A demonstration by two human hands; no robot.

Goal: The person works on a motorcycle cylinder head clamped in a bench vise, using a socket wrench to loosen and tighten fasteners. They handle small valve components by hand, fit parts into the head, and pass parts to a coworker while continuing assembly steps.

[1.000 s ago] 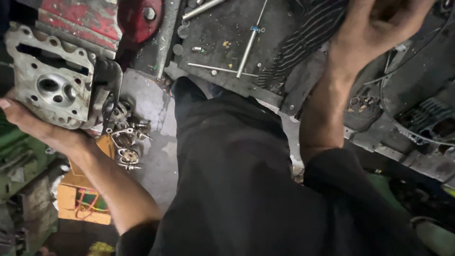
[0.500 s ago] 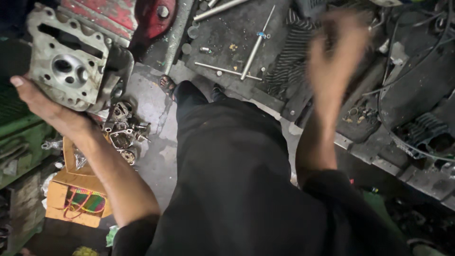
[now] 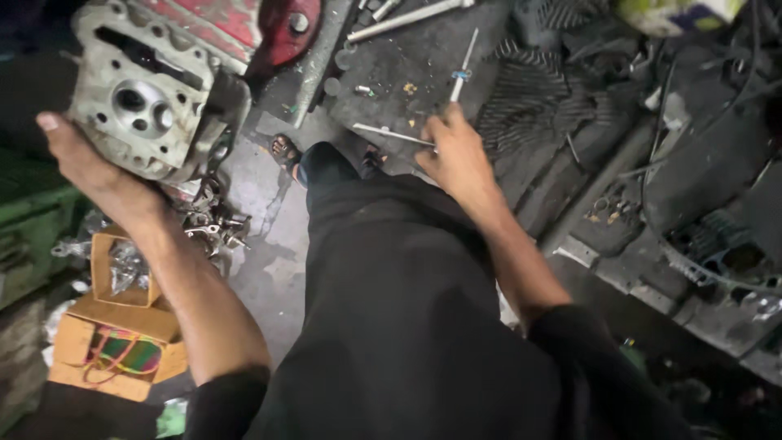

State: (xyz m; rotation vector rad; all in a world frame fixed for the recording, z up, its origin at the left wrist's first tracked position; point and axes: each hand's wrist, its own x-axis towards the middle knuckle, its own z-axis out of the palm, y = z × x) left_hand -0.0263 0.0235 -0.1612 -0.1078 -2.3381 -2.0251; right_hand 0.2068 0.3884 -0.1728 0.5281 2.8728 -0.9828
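My left hand holds a grey cast-metal engine cylinder head up at the upper left, its ported face toward me. My right hand is down on the dark greasy workbench, fingers touching a thin metal rod lying there. A second slim rod with a blue band lies just beyond the fingers. Whether the fingers grip the rod is unclear.
A red machine part sits at the top. Small metal engine parts and open cardboard boxes lie on the floor at left. A ribbed black part, cables and a finned engine piece crowd the right bench.
My right hand came down from the upper right and leftward onto the bench beside the thin rods. The cylinder head stays raised in my left hand.
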